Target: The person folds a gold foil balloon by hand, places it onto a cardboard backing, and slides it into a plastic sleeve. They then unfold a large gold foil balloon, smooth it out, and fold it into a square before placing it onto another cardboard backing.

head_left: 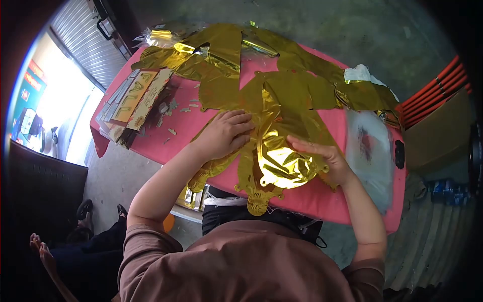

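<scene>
Flat gold foil balloons (297,93) lie overlapping on a pink-covered table (186,121). My left hand (229,133) rests palm down on the gold foil near the middle, its fingers laid out and slightly bent. On the other side, my right hand (322,158) is stretched out at the edge of a crumpled, shiny, folded foil balloon (287,163). Small tabs with holes line that foil's lower rim. Part of the right palm is turned away, and I cannot see its underside. A round gold tab (257,202) hangs over the table's near edge.
Printed cards (136,95) are stacked at the left, with paper scraps beside them. Clear plastic bags (370,156) and a black phone-like object (399,154) lie at the right. A cardboard box (437,136) stands beyond. Another person's hands (43,251) show at lower left.
</scene>
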The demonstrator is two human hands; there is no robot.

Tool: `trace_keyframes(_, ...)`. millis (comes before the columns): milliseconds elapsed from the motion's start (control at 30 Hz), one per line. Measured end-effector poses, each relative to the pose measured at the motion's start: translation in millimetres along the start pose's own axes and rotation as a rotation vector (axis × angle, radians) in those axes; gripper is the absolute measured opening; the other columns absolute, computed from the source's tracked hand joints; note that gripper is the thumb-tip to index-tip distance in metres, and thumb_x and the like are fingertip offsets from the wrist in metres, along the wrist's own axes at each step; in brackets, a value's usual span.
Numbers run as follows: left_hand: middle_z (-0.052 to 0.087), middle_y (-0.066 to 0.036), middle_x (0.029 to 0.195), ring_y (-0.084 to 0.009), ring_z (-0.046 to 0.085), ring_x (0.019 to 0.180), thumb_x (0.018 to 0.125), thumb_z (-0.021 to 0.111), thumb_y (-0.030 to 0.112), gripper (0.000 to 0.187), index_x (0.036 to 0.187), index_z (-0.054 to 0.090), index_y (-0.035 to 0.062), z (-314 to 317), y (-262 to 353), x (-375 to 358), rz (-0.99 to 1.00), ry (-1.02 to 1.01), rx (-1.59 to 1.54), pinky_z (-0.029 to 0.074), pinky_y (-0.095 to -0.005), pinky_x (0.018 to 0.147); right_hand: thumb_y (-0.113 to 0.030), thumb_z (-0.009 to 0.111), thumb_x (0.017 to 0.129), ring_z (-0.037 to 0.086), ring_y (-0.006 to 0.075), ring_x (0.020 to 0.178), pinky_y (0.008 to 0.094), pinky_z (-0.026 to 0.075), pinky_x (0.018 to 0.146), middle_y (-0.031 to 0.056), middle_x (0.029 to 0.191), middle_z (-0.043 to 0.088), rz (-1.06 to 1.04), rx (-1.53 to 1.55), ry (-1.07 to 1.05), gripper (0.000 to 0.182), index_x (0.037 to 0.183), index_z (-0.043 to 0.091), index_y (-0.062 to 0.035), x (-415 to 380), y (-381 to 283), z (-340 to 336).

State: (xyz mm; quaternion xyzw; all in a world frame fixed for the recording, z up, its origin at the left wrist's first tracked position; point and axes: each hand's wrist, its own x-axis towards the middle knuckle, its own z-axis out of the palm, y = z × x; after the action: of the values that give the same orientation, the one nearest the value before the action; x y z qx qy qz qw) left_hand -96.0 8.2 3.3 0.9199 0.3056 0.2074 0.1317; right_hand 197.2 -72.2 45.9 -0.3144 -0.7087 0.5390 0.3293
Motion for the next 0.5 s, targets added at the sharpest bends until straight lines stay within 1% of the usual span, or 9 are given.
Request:
trace_keyframes(67,0.052,-0.013,0.127,-0.032,0.044,0.12,0.084,0.06,0.019,0.036,0.117,0.058,0.0066,0,0,0,0.0,0.006,-0.004,0.035,-0.0419,0.1,0.008,0.048,0.081,0.041,0.027,0.128,0.0363,0.03,0.107,0.0166,0.134,0.047,0.086,-0.047,-0.081,0.044,0.122,0.056,-0.0027,2,-6,2)
trace_keyframes(100,0.052,-0.013,0.127,-0.0319,0.044,0.121,0.084,0.06,0.02,0.036,0.117,0.058,0.0067,1,0,0,0.005,0.018,-0.005,0.035,-0.0419,0.1,0.012,0.043,0.076,0.039,0.0251,0.13,0.0322,0.031,0.106,0.0144,0.137,0.045,0.078,-0.109,-0.156,0.052,0.124,0.056,-0.0053,1,-3,2)
trace_keyframes(167,0.052,-0.013,0.127,-0.0318,0.044,0.121,0.084,0.06,0.02,0.036,0.117,0.058,0.0067,1,-1,0,-0.003,0.012,-0.009,0.035,-0.0418,0.1,0.009,0.044,0.076,0.044,0.0281,0.126,0.0323,0.036,0.103,0.0157,0.136,0.046,0.157,-0.376,-0.198,0.05,0.122,0.057,-0.0062,0,-20,6)
trace_keyframes(200,0.052,-0.013,0.127,-0.0318,0.044,0.121,0.084,0.06,0.02,0.036,0.117,0.058,0.0067,1,-1,0,-0.002,0.01,-0.008,0.035,-0.0417,0.1,0.009,0.044,0.076,0.044,0.0281,0.126,0.0323,0.036,0.103,0.0157,0.136,0.046,0.159,-0.369,-0.206,0.05,0.122,0.057,-0.0062,-3,-29,5)
trace_keyframes(267,0.052,-0.013,0.127,-0.0319,0.044,0.12,0.084,0.06,0.02,0.036,0.117,0.058,0.0067,1,-1,0,-0.006,0.007,-0.013,0.035,-0.0417,0.1,0.007,0.048,0.077,0.05,0.0318,0.118,0.0343,0.042,0.097,0.0171,0.132,0.048,0.318,-0.74,-0.16,0.045,0.119,0.058,-0.0058,-10,-39,-1)
trace_keyframes(300,0.051,-0.013,0.127,-0.0319,0.044,0.12,0.084,0.06,0.02,0.036,0.117,0.058,0.0068,2,-1,0,0.002,0.008,-0.015,0.035,-0.0418,0.1,0.007,0.048,0.077,0.05,0.0318,0.118,0.0343,0.042,0.097,0.0171,0.132,0.048,0.319,-0.736,-0.164,0.045,0.119,0.058,-0.0058,-8,-37,-1)
trace_keyframes(367,0.051,-0.013,0.127,-0.0319,0.044,0.12,0.084,0.059,0.02,0.035,0.117,0.059,0.0068,3,-3,0,0.002,0.01,-0.013,0.035,-0.0419,0.1,0.008,0.049,0.078,0.058,0.0323,0.107,0.0341,0.047,0.09,0.0182,0.125,0.054,0.126,-0.836,0.111,0.041,0.117,0.059,-0.0033,-3,-32,-4)
trace_keyframes(433,0.051,-0.013,0.127,-0.0319,0.044,0.12,0.084,0.059,0.02,0.034,0.116,0.059,0.0068,4,-3,-1,0.002,0.013,-0.009,0.035,-0.042,0.1,0.0,0.053,0.083,0.055,0.0333,0.111,0.0346,0.044,0.094,0.0182,0.127,0.052,0.133,-0.787,0.151,0.037,0.119,0.056,-0.0018,9,-13,5)
trace_keyframes(500,0.051,-0.014,0.127,-0.0316,0.044,0.12,0.084,0.06,0.021,0.039,0.12,0.056,0.0061,2,-3,-1,0.021,0.008,0.007,0.035,-0.0419,0.1,-0.016,0.057,0.087,0.042,0.0326,0.125,0.0395,0.034,0.103,0.0187,0.137,0.041,0.064,-0.925,0.209,0.045,0.128,0.047,-0.0009,24,9,21)
